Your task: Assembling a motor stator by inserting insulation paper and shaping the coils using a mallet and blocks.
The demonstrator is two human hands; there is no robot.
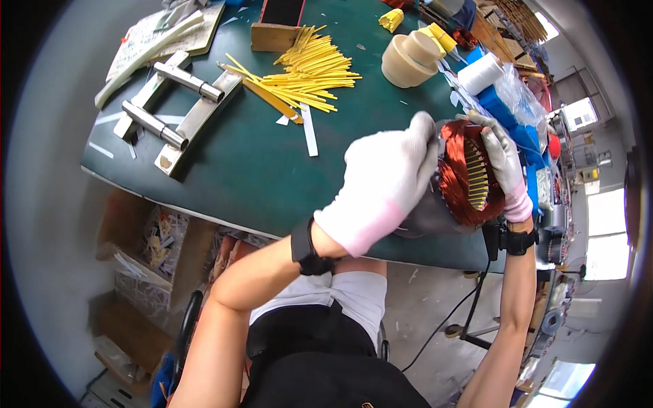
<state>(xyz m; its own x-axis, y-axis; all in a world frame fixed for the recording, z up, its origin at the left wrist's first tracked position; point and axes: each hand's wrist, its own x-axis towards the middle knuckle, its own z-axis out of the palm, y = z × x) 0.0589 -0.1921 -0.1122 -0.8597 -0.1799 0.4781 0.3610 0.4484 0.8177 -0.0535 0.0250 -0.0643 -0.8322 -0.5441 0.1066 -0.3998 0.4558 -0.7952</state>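
A motor stator point(430, 212) with a grey outer body and a thick ring of red-brown copper windings point(457, 182) rests on its side near the table's right front edge. Yellow slot strips line the inside of the ring. My left hand point(386, 175), in a white and pink glove, is closed against the stator's left side, its thumb upright; the fingertips are partly hidden. My right hand point(502, 156), gloved alike, wraps round the right side of the windings, fingers bent over the top rim.
On the green table point(272, 183) lie a pile of yellow strips point(316, 68), a metal frame with two tubes point(178, 102) and a stepped beige cylinder point(411, 60). Blue bins point(524, 139) and a white thread spool point(480, 73) line the right edge. A scrap-filled carton point(166, 238) stands below left.
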